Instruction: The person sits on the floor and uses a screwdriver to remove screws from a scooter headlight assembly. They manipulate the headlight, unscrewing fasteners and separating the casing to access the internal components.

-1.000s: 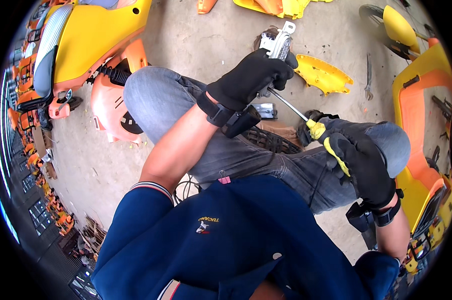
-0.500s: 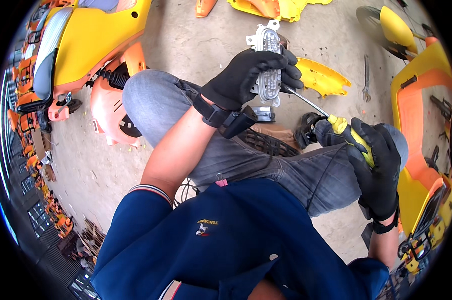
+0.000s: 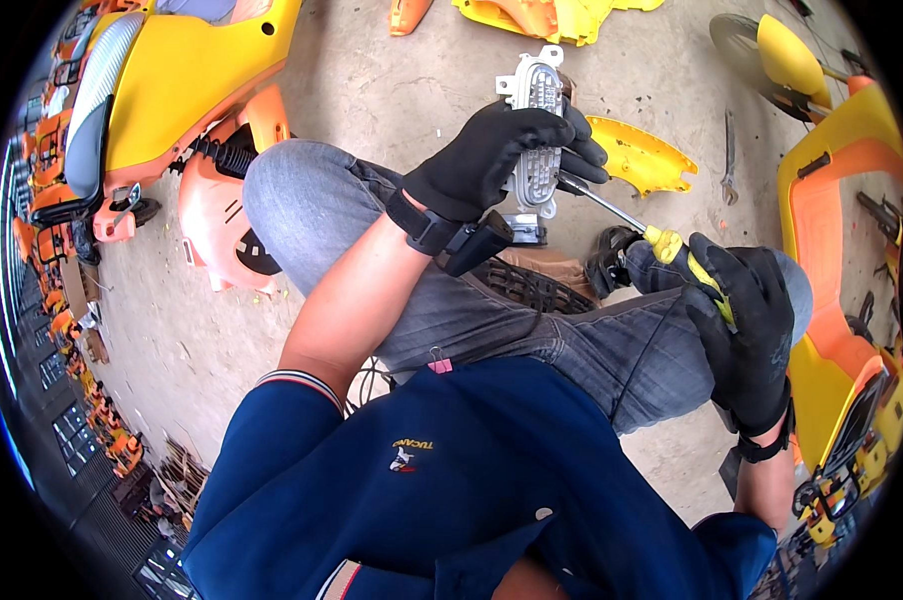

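Black-gloved, my left hand is closed round an oval lamp unit with a clear ribbed lens and pale mounting tabs, held up above my knees. My right hand, also in a black glove, grips the yellow handle of a screwdriver. The metal shaft slants up to the lamp's right side, close to my left fingers. Its tip is hidden behind the lamp or those fingers, so I cannot tell whether it touches a screw. Below the lamp, a small clear and silver part lies between my legs.
A yellow curved panel and a wrench lie on the concrete floor ahead. To the left stands a yellow scooter body beside a pale orange shell. An orange and yellow frame stands close on my right.
The lamp has tipped slightly and shifted a little down and right. My right hand has moved slightly left with the screwdriver, its fingers turned a little round the handle.
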A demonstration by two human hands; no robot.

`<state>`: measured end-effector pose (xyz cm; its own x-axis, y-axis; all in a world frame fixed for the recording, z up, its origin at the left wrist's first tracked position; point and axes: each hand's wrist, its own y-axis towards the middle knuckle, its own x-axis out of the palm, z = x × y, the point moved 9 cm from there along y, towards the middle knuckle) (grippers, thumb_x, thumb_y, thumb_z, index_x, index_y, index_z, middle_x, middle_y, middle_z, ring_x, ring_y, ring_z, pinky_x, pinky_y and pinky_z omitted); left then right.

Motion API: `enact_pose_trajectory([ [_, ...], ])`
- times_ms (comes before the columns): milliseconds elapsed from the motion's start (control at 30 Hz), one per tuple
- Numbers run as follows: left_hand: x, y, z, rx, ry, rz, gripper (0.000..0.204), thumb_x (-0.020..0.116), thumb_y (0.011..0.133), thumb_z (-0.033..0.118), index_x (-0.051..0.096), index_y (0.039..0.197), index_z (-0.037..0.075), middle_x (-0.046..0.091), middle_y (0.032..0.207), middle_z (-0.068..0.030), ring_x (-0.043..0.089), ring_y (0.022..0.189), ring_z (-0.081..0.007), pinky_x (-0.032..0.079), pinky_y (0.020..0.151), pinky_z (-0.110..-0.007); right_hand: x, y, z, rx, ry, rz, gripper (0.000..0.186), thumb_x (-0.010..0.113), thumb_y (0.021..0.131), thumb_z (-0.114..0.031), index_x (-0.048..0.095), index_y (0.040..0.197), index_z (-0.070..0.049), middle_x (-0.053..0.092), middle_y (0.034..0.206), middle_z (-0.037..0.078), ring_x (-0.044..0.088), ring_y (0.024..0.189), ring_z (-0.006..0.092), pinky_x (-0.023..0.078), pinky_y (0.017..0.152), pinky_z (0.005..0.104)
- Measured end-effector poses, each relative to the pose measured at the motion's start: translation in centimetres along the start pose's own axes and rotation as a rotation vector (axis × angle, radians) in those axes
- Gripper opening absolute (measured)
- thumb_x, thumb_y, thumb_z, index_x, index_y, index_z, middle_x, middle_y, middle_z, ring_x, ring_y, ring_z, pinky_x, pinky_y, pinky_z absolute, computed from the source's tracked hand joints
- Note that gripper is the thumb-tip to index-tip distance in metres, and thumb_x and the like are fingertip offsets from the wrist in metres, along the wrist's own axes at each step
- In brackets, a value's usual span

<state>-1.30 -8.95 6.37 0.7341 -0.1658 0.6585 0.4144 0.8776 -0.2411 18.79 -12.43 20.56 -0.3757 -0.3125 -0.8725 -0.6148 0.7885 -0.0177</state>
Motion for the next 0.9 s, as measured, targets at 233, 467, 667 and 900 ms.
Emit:
enact_pose_trajectory([
  [233,0.0,0.1,0.1,0.021,-0.051,0.082,0.025,0.054,0.093,0.015,0.058,0.110,-0.004,0.069,0.105,-0.0234,0.071,0.096,-0.0354,0.059,0.085,-0.043,-0.1,0.2,-0.5,-0.034,-0.065,-0.001,0.053,0.076,0.072,0.003,0.066,0.123,-0.006,0.061,0.098,0.014,0.058,0.093,0.0317,0.046,0.083,0.0380],
  [467,-0.5,0.3,-0.6,-0.013,-0.001,0.001,0.034,0.051,0.101,0.017,0.054,0.123,-0.008,0.066,0.115,-0.0234,0.067,0.109,-0.0354,0.055,0.095,-0.044,-0.5,0.2,-1.7,-0.128,-0.246,0.031,0.048,0.077,0.069,0.001,0.068,0.116,-0.007,0.063,0.101,0.012,0.058,0.094,0.0338,0.047,0.085,0.0418],
  [667,-0.7,0.5,-1.0,-0.026,-0.081,-0.016,0.032,0.051,0.101,0.016,0.055,0.121,-0.008,0.066,0.115,-0.0237,0.068,0.107,-0.0356,0.056,0.093,-0.045,-0.5,0.1,-2.5,-0.200,-0.321,0.060,0.044,0.078,0.067,0.000,0.069,0.109,-0.009,0.064,0.102,0.011,0.059,0.094,0.0336,0.048,0.084,0.0433],
  [900,0.0,-0.2,-0.1,0.006,0.011,-0.009,0.026,0.052,0.100,0.011,0.056,0.117,-0.008,0.066,0.110,-0.0218,0.069,0.104,-0.0327,0.057,0.091,-0.042,-0.1,0.3,-3.0,-0.269,-0.357,0.050,0.047,0.077,0.062,-0.002,0.069,0.108,-0.006,0.063,0.101,0.009,0.059,0.086,0.0257,0.050,0.073,0.0371],
])
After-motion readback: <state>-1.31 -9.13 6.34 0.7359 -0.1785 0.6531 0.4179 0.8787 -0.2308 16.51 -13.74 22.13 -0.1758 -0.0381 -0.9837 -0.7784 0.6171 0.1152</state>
